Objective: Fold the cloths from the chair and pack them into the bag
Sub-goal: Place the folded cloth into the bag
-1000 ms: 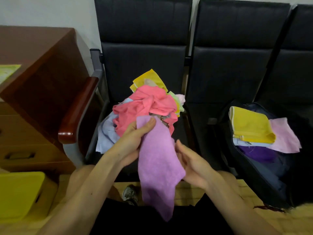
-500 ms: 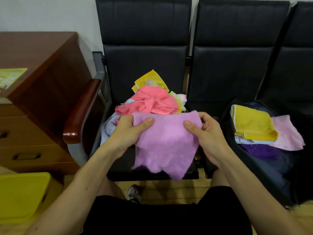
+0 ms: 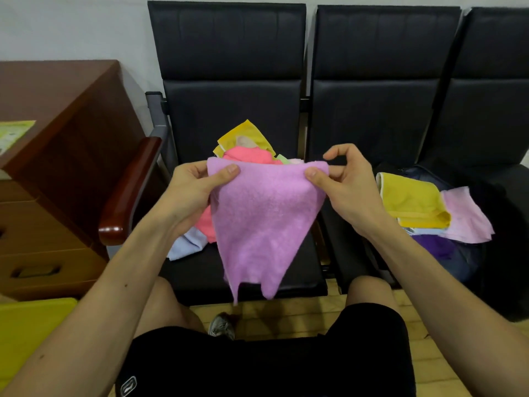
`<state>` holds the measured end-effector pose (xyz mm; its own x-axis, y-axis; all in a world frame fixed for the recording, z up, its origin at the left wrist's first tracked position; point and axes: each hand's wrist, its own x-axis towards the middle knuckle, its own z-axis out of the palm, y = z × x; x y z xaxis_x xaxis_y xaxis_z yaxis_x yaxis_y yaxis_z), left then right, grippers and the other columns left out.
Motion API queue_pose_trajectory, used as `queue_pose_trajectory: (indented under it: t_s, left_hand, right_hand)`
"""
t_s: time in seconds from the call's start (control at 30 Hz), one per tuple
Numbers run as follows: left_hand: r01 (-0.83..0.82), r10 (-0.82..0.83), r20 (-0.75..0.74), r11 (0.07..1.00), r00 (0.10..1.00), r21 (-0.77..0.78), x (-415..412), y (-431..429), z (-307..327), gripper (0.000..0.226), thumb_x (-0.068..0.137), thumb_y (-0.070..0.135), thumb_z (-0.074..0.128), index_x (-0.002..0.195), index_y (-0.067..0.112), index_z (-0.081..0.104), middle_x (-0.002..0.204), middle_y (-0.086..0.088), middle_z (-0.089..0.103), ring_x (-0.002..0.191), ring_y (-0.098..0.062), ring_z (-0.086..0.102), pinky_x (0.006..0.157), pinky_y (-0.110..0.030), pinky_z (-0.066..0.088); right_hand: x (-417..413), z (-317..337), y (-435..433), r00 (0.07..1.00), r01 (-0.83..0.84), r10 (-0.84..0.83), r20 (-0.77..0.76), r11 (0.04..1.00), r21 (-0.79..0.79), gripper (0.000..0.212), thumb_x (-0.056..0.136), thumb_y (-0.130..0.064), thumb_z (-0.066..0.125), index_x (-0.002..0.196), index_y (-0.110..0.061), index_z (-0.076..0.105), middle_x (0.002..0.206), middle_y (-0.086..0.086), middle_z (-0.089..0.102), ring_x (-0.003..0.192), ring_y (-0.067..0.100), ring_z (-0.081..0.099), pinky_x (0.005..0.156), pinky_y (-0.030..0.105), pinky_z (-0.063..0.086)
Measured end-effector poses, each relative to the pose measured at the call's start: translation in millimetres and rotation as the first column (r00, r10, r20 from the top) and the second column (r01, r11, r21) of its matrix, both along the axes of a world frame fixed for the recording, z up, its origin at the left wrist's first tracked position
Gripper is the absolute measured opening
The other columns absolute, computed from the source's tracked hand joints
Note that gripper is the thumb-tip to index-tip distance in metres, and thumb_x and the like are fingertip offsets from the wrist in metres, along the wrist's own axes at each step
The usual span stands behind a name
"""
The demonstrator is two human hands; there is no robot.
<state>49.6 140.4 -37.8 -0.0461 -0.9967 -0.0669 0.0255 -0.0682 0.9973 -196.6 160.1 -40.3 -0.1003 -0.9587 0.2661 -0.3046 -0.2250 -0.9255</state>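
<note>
Lilac cloth [image 3: 263,222]: held up in the air in front of the chair, top edge pulled flat between the two hands, the rest hanging down to a ragged point over the seat's front edge.
Left hand [image 3: 189,193]: pinching the top left corner, thumb on the near side, fingers tucked behind the cloth.
Right hand [image 3: 346,187]: pinching the top right corner between thumb and forefinger, the other fingers curled loosely above it and holding nothing.
Pile of cloths [image 3: 246,154]: on the seat right behind the lilac one and mostly hidden by it. Coral pink on top, a yellow one poking up at the back, a pale blue one spilling out low on the left.
Chair [image 3: 229,53]: black and padded, first in a row of joined seats, with a glossy brown armrest [image 3: 128,190] on its left side.
Bag [image 3: 466,265]: dark, open, on the next seat to the right. It's hard to see against the black, so I can't make out its edges.
Inside the bag: a folded yellow cloth [image 3: 412,202] on top, a pale pink cloth [image 3: 466,216] sticking out beside it, something deep purple underneath.
Further out: a wooden cabinet [image 3: 57,138] to the left of the armrest.
</note>
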Motion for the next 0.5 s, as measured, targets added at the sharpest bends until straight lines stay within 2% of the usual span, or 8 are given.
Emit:
queue_pose_trajectory:
  t_s: [0.07, 0.2, 0.37, 0.43, 0.5]
  left_hand:
    - [0.006, -0.006, -0.013, 1.0, 1.0, -0.008, 2.1, 1.2, 3.9, 0.009, 0.085, 0.015, 0.068, 0.093, 0.014, 0.07, 0.08, 0.007, 0.077, 0.075, -0.005, 0.073, 0.064, -0.019, 0.058]
    - [0.044, -0.042, 0.037, 0.998, 0.998, -0.048, 9.0, 3.8, 6.3, 0.017, 0.085, 0.004, 0.067, 0.095, 0.017, 0.07, 0.081, 0.01, 0.077, 0.078, -0.005, 0.074, 0.063, -0.015, 0.055]
    - [0.04, -0.023, 0.152, 0.993, 0.988, -0.114, 10.9, 3.9, 2.5, 0.021, 0.086, 0.003, 0.069, 0.099, 0.019, 0.07, 0.079, 0.017, 0.076, 0.079, 0.0, 0.072, 0.063, -0.011, 0.053]
    - [0.04, -0.014, 0.17, 0.988, 0.985, -0.152, 8.5, 5.0, -1.0, 0.022, 0.087, 0.004, 0.068, 0.105, 0.016, 0.069, 0.079, 0.017, 0.075, 0.079, 0.001, 0.072, 0.063, -0.01, 0.052]
    - [0.038, -0.003, 0.186, 0.982, 0.983, -0.182, 6.3, 5.5, -5.3, 0.022, 0.088, 0.004, 0.068, 0.106, 0.017, 0.069, 0.08, 0.018, 0.075, 0.081, 0.001, 0.072, 0.064, -0.01, 0.053]
  right_hand:
    - [-2.3, 2.2, -0.5, 0.997, -0.013, 0.011, -0.079, 1.0, -0.026, 0.032, 0.088, -0.021, 0.074, 0.113, -0.022, 0.053, 0.097, 0.002, 0.072, 0.084, 0.007, 0.071, 0.07, 0.018, 0.057]
    - [-5.4, 6.9, -2.6, 0.977, -0.084, 0.085, -0.196, 0.996, 0.014, 0.044, 0.083, -0.017, 0.078, 0.123, -0.021, 0.061, 0.112, -0.003, 0.068, 0.095, 0.007, 0.069, 0.077, 0.014, 0.057]
    - [-10.5, 10.2, -2.0, 0.955, -0.096, 0.109, -0.275, 0.994, 0.06, 0.043, 0.083, -0.014, 0.078, 0.124, -0.017, 0.067, 0.111, -0.001, 0.072, 0.097, 0.009, 0.07, 0.086, 0.027, 0.059]
    - [-11.0, 9.2, -1.4, 0.943, -0.06, 0.07, -0.324, 0.997, 0.041, 0.037, 0.083, -0.016, 0.077, 0.12, -0.016, 0.07, 0.111, 0.0, 0.072, 0.098, 0.012, 0.07, 0.089, 0.032, 0.059]
    - [-11.3, 7.0, 0.2, 0.927, -0.012, 0.019, -0.374, 1.0, 0.02, 0.035, 0.084, -0.019, 0.077, 0.117, -0.015, 0.071, 0.11, 0.001, 0.072, 0.098, 0.014, 0.069, 0.089, 0.032, 0.058]
